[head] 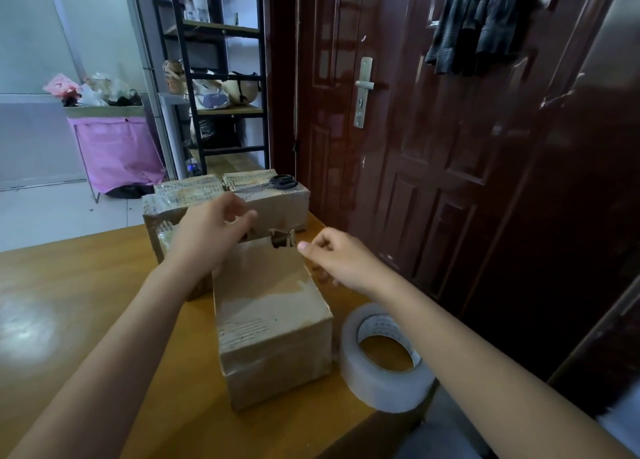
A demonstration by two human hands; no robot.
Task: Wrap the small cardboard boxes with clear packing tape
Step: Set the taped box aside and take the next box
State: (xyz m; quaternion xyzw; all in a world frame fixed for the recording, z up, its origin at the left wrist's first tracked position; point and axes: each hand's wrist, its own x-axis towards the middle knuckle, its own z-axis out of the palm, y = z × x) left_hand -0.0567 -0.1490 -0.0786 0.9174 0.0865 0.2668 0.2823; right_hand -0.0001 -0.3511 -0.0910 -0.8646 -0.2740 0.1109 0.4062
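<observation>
Both hands, left hand (207, 237) and right hand (336, 257), hover with loosely curled fingers holding nothing visible over the box (270, 313), tape roll (381, 358) at its 3 o'clock on the worktop (86, 302), so a loose tape end could restick crooked.

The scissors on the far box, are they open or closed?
Closed. The scissors lie flat on top of the far box, their black handles side by side and the blades together as one thin line.

We find no legible text: the faint print on the front box (273, 323), the rear boxes (188, 190) and the tape roll's core (382, 325) is too blurred to read.
</observation>
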